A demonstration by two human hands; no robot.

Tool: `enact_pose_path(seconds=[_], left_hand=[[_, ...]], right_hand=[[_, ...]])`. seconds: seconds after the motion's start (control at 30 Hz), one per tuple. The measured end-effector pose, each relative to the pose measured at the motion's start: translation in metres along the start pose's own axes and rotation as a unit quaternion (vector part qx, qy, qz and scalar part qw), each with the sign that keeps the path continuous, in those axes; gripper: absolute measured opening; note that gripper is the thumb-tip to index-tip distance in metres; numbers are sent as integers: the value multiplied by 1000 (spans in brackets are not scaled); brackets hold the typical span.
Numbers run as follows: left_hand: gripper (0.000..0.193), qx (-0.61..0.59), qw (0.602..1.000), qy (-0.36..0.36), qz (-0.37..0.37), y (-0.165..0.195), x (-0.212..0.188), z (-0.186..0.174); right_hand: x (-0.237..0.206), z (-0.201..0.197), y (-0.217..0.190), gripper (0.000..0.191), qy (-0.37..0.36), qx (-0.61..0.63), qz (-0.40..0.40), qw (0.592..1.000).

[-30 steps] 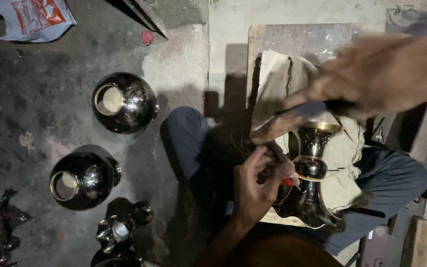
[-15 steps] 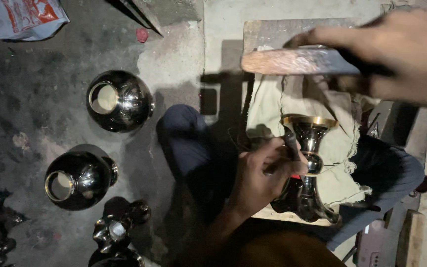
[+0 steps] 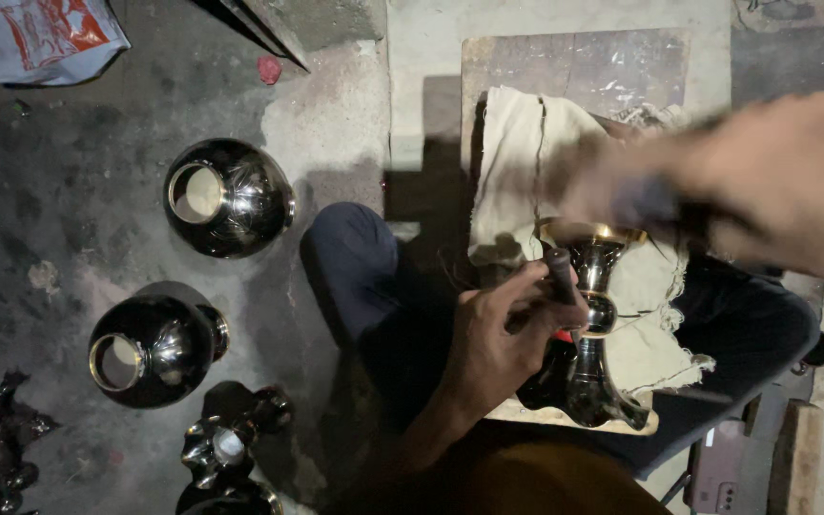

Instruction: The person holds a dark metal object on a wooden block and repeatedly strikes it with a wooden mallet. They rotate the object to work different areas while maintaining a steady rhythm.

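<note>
A shiny dark metal vase [image 3: 588, 381] with a gold rim lies on a cream cloth [image 3: 517, 162] across my lap. My left hand [image 3: 503, 339] grips a short dark punch [image 3: 560, 272] and holds it against the vase's narrow neck. My right hand [image 3: 774, 186] is blurred at the upper right. It is closed on a dark tool [image 3: 641, 202], too blurred to identify, just above the vase's rim.
Two round polished metal pots [image 3: 226, 195] [image 3: 150, 348] stand on the stained floor to the left, with a smaller metal piece [image 3: 231, 443] below them. A wooden board [image 3: 574, 67] lies beyond the cloth. A plastic bag [image 3: 45, 33] is at the top left.
My right hand has swung down with its tool from near the board towards the vase's rim. The left hand stays on the punch at the neck.
</note>
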State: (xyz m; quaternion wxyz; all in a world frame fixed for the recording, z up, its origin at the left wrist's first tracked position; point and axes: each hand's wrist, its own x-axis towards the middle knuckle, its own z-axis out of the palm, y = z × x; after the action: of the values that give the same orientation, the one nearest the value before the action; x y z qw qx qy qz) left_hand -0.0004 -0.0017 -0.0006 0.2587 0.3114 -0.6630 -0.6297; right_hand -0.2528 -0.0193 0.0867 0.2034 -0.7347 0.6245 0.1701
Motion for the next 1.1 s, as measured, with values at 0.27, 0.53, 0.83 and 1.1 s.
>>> enact_pose_path(seconds=[0.27,0.53,0.83,1.1], left_hand=[[21,22,999,2,-49,8,-3,1],[29,35,997,43,-48,9,-7,5],[37,100,991,42,-78,14,-11,3],[14,138,982,21,124,-6,-8,8]], right_hand=[[12,-8,-5,73,-217,-151,-13,965],[10,-2,8,84,-93,-34,47,994],[-2,7,9,55,-179,-145,37,972],[-12,6,6,75,-12,1,95,995]])
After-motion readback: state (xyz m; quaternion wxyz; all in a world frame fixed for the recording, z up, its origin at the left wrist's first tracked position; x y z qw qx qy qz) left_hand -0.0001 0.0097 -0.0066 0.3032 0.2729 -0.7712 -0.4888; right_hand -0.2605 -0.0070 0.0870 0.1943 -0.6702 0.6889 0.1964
